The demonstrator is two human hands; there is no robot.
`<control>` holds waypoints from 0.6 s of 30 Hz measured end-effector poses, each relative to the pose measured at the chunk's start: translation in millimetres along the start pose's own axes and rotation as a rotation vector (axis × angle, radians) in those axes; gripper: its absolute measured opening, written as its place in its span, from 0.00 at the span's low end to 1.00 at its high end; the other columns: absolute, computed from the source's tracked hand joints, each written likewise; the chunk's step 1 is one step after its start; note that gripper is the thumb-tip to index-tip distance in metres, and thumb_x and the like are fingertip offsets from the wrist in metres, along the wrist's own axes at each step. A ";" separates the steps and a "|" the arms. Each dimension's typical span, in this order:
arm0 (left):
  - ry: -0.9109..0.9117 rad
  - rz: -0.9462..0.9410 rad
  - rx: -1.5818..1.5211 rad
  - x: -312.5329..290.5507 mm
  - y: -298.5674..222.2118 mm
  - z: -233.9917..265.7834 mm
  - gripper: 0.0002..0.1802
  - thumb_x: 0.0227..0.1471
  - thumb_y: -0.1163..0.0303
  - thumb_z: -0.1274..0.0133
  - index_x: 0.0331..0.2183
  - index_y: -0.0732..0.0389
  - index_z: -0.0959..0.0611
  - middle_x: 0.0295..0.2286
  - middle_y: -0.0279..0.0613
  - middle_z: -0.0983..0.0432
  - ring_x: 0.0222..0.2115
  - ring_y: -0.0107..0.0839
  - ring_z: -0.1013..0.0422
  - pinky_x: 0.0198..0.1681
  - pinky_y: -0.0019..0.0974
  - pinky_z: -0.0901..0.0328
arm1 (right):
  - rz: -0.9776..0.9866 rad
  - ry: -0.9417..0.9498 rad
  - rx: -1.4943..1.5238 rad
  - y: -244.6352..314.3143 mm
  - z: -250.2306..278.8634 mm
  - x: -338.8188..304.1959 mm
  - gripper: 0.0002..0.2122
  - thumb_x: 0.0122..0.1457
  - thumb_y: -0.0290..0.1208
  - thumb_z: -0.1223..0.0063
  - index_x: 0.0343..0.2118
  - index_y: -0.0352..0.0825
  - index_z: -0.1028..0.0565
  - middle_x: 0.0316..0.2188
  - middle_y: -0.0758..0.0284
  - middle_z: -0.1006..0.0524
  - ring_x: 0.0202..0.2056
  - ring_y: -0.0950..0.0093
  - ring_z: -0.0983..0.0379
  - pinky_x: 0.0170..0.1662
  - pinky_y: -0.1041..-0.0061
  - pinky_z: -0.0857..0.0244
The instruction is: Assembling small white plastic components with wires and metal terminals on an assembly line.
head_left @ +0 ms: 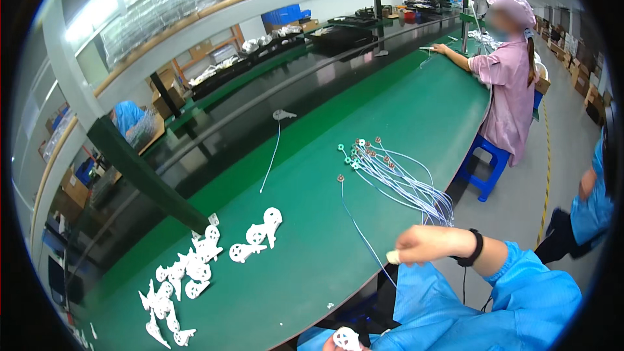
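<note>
While the left hand (pixel 329 345) is at the bottom, its fingers hold a white round part (pixel 348 338) in front of the green table (pixel 286 286). The right hand (pixel 422 245) is near the table's edge with its fingers bent in; a pale bit (pixel 392 257) shows at the tips, but one cannot tell if they hold it. One thin blue cord (pixel 359 226) lies near that hand, and a bunch of cords (pixel 416 190) lies beyond. More white parts (pixel 198 271) sit on the left. Farther up, a person in pink (pixel 504 71) sits on a blue stool (pixel 487 164).
</note>
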State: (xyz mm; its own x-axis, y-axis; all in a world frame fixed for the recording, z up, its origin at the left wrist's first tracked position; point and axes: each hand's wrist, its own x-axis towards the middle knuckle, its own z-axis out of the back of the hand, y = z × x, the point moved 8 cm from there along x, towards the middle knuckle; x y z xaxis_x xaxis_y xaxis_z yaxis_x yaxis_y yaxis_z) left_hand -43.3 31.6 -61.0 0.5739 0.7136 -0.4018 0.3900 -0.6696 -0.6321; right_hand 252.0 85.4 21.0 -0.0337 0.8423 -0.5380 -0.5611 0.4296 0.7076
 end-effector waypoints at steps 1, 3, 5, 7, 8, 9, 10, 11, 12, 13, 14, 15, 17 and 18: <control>0.013 0.039 0.012 5.1 10.5 2.9 0.25 0.53 0.80 0.56 0.54 0.61 0.37 0.41 0.44 0.29 0.38 0.37 0.28 0.39 0.40 0.30 | -0.037 0.051 0.027 -6.8 -12.4 -9.0 0.25 0.58 0.54 0.51 0.30 0.30 0.24 0.20 0.68 0.25 0.22 0.79 0.29 0.25 0.77 0.34; -0.027 0.070 0.026 12.1 21.4 0.9 0.22 0.55 0.79 0.59 0.53 0.61 0.36 0.39 0.43 0.29 0.36 0.37 0.27 0.37 0.39 0.29 | -0.061 0.158 0.087 -22.1 -43.0 -13.9 0.26 0.57 0.56 0.51 0.33 0.30 0.24 0.22 0.67 0.24 0.23 0.78 0.28 0.27 0.78 0.33; -0.087 0.070 -0.024 19.6 28.1 -0.2 0.20 0.57 0.78 0.61 0.52 0.61 0.35 0.37 0.41 0.29 0.33 0.33 0.29 0.34 0.35 0.31 | 0.002 0.133 0.267 -27.9 -64.0 -2.6 0.21 0.57 0.50 0.48 0.36 0.31 0.25 0.23 0.70 0.25 0.23 0.82 0.31 0.27 0.82 0.36; -0.129 0.051 -0.043 26.1 26.8 -5.2 0.18 0.58 0.77 0.62 0.51 0.61 0.33 0.37 0.40 0.29 0.31 0.30 0.30 0.32 0.32 0.33 | 0.075 0.145 0.638 -45.1 -88.1 16.2 0.11 0.60 0.37 0.48 0.38 0.33 0.26 0.24 0.73 0.27 0.23 0.86 0.34 0.26 0.86 0.40; -0.109 0.007 -0.042 27.0 21.1 -16.6 0.17 0.57 0.76 0.60 0.49 0.61 0.34 0.33 0.41 0.28 0.29 0.29 0.30 0.30 0.31 0.33 | 0.113 0.163 0.710 -46.6 -94.1 16.2 0.10 0.61 0.36 0.49 0.38 0.34 0.26 0.24 0.73 0.27 0.23 0.86 0.34 0.26 0.87 0.41; -0.055 -0.022 0.049 27.8 18.4 -18.0 0.17 0.57 0.75 0.59 0.49 0.62 0.35 0.30 0.41 0.28 0.27 0.29 0.30 0.29 0.30 0.34 | 0.109 0.198 0.764 -33.5 -94.0 11.2 0.10 0.62 0.35 0.50 0.39 0.34 0.26 0.25 0.72 0.26 0.23 0.86 0.33 0.26 0.87 0.40; 0.002 -0.049 0.141 30.3 12.1 -23.8 0.16 0.56 0.75 0.58 0.48 0.62 0.36 0.28 0.42 0.27 0.25 0.28 0.30 0.27 0.29 0.34 | 0.104 0.230 0.815 -19.0 -94.4 4.8 0.09 0.62 0.35 0.50 0.40 0.34 0.27 0.26 0.71 0.25 0.24 0.85 0.32 0.26 0.86 0.39; -0.062 -0.079 0.163 29.4 6.7 -26.2 0.17 0.55 0.74 0.57 0.47 0.61 0.38 0.24 0.42 0.28 0.22 0.28 0.30 0.26 0.27 0.35 | 0.105 0.258 0.824 -9.5 -102.8 1.3 0.09 0.62 0.35 0.50 0.40 0.34 0.27 0.26 0.71 0.25 0.24 0.85 0.32 0.26 0.86 0.39; -0.059 -0.109 0.198 29.4 5.2 -26.6 0.17 0.55 0.75 0.59 0.47 0.61 0.38 0.24 0.41 0.28 0.22 0.27 0.31 0.25 0.27 0.36 | 0.207 0.236 0.895 3.3 -101.5 -2.9 0.09 0.63 0.34 0.51 0.41 0.34 0.27 0.28 0.69 0.24 0.24 0.85 0.31 0.26 0.86 0.39; -0.088 -0.130 0.206 26.3 3.6 -26.5 0.17 0.55 0.76 0.59 0.47 0.61 0.38 0.24 0.41 0.29 0.22 0.27 0.32 0.25 0.26 0.36 | 0.309 0.210 0.965 13.7 -100.0 -4.0 0.09 0.63 0.33 0.52 0.41 0.34 0.28 0.29 0.67 0.23 0.25 0.84 0.30 0.26 0.85 0.38; -0.116 -0.152 0.213 23.5 0.7 -27.6 0.16 0.55 0.76 0.59 0.47 0.61 0.38 0.23 0.40 0.29 0.21 0.26 0.32 0.24 0.26 0.37 | 0.308 0.228 0.971 17.6 -107.1 -1.0 0.09 0.63 0.33 0.52 0.41 0.34 0.28 0.29 0.67 0.23 0.25 0.84 0.30 0.26 0.85 0.38; -0.130 -0.154 0.212 22.2 0.8 -29.4 0.16 0.55 0.76 0.59 0.47 0.61 0.38 0.23 0.40 0.29 0.21 0.26 0.32 0.24 0.26 0.37 | 0.310 0.255 0.950 21.3 -114.2 0.6 0.08 0.64 0.31 0.53 0.42 0.33 0.29 0.30 0.65 0.22 0.26 0.83 0.29 0.26 0.84 0.37; -0.187 -0.219 0.173 19.0 -3.9 -28.1 0.14 0.55 0.76 0.59 0.44 0.63 0.37 0.23 0.39 0.30 0.20 0.25 0.34 0.24 0.24 0.38 | 0.308 0.269 0.877 26.8 -127.9 4.9 0.08 0.64 0.29 0.54 0.43 0.32 0.29 0.32 0.62 0.22 0.27 0.82 0.28 0.26 0.82 0.36; -0.198 -0.222 0.172 18.2 -4.8 -27.2 0.14 0.55 0.76 0.59 0.44 0.63 0.37 0.23 0.39 0.30 0.20 0.25 0.34 0.24 0.24 0.38 | 0.307 0.280 0.877 27.4 -134.5 6.8 0.08 0.64 0.29 0.54 0.43 0.32 0.29 0.32 0.62 0.22 0.27 0.82 0.28 0.26 0.82 0.36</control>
State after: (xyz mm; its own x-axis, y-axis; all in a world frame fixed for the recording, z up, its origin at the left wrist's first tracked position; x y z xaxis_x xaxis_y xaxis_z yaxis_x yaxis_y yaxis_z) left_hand -15.2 42.2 -47.2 0.3311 0.8756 -0.3516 0.3532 -0.4605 -0.8143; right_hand 125.2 59.2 -24.8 -0.3356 0.8988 -0.2821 0.3174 0.3899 0.8645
